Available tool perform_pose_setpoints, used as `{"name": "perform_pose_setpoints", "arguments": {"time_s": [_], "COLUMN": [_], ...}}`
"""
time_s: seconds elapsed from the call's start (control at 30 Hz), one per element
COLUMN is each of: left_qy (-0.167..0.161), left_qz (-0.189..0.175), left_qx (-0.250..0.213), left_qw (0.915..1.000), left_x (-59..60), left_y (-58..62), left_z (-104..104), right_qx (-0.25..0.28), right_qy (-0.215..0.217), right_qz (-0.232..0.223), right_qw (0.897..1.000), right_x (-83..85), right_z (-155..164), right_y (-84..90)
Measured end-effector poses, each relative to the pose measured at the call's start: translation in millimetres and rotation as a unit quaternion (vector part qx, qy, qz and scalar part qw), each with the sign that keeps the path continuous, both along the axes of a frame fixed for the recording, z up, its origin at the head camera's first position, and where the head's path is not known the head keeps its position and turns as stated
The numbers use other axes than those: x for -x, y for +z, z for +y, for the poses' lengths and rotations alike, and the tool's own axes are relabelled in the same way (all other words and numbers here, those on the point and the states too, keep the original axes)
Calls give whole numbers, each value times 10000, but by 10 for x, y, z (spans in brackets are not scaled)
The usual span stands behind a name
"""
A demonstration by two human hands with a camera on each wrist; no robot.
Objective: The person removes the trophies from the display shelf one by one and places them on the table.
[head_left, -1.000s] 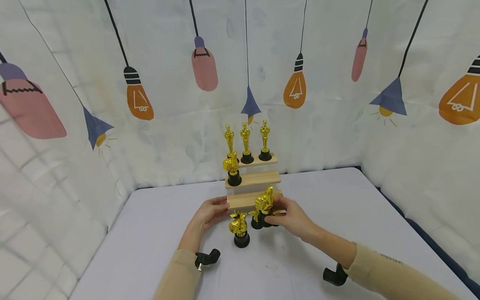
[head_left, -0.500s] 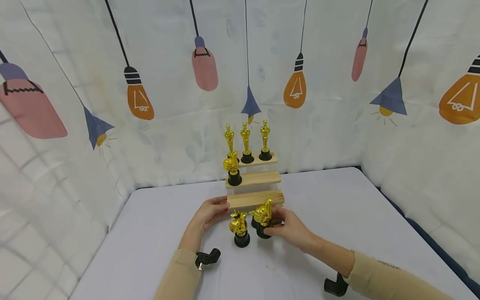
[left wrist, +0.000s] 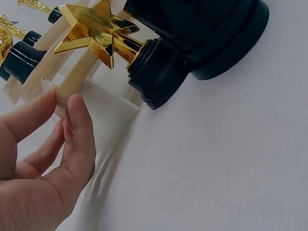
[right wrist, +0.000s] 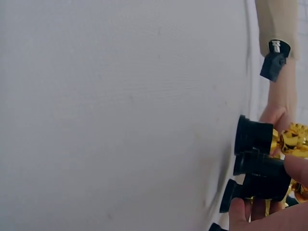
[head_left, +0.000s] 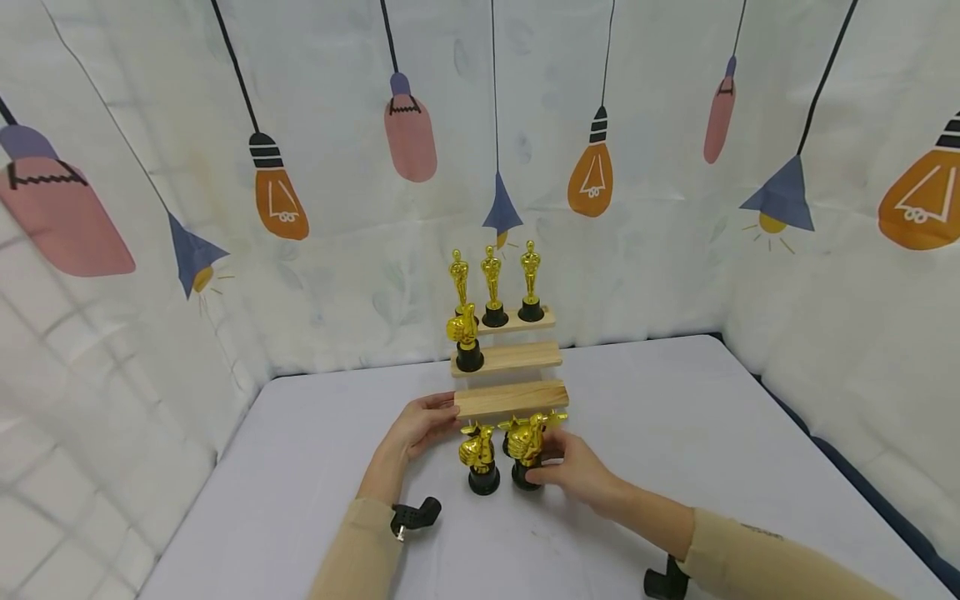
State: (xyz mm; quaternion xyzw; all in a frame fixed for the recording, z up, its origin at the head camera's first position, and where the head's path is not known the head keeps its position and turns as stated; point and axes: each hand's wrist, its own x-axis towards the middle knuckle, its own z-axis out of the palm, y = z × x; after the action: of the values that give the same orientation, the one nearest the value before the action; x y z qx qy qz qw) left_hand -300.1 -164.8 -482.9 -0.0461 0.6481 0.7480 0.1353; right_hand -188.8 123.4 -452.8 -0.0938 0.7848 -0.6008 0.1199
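My left hand [head_left: 417, 427] pinches the left end of the lowest step of a wooden display stand [head_left: 510, 400]; in the left wrist view, thumb and fingers [left wrist: 82, 132] meet around that wooden edge. With my right hand [head_left: 581, 472] I hold a gold thumbs-up trophy [head_left: 524, 442] by its black base [right wrist: 264, 180], low in front of the stand. Whether its base touches the table cannot be told. Another gold trophy [head_left: 477, 452] stands just left of it. Star trophies [left wrist: 96, 31] stand behind these, partly hidden in the head view.
Three gold figure trophies [head_left: 492, 279] line the top step. One thumbs-up trophy [head_left: 465, 333] stands at the left of the middle step. A white cloth covers the table [head_left: 675, 417], and a lamp-patterned curtain [head_left: 337, 275] hangs behind.
My right hand has brought the thumbs-up trophy down and toward me, from in front of the lowest step to near the table. The left hand has stayed put.
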Motion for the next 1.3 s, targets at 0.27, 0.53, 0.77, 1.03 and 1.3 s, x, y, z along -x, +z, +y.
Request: {"name": "perform_pose_setpoints", "arguments": {"time_s": [0.27, 0.53, 0.77, 1.03, 1.3], "left_qy": [-87, -33, -35, 13, -42], "left_qz": [83, 68, 56, 52, 70], "left_qx": [-3, -48, -71, -42, -33], "left_qw": [9999, 10000, 10000, 10000, 10000], "left_x": [-11, -6, -14, -16, -14], "left_y": [-5, 12, 5, 5, 3], "left_z": [-8, 3, -2, -16, -13], "right_qx": [-95, -85, -95, -173, -225], "right_qy": [-123, -89, -88, -30, -33], "right_qz": [-183, 1, 165, 183, 322], "right_qw": [9997, 9999, 9998, 9997, 9992], "right_x": [9, 61, 84, 90, 88], "right_z": [-52, -82, -118, -147, -100], "right_y": [-110, -197, -216, -200, -227]}}
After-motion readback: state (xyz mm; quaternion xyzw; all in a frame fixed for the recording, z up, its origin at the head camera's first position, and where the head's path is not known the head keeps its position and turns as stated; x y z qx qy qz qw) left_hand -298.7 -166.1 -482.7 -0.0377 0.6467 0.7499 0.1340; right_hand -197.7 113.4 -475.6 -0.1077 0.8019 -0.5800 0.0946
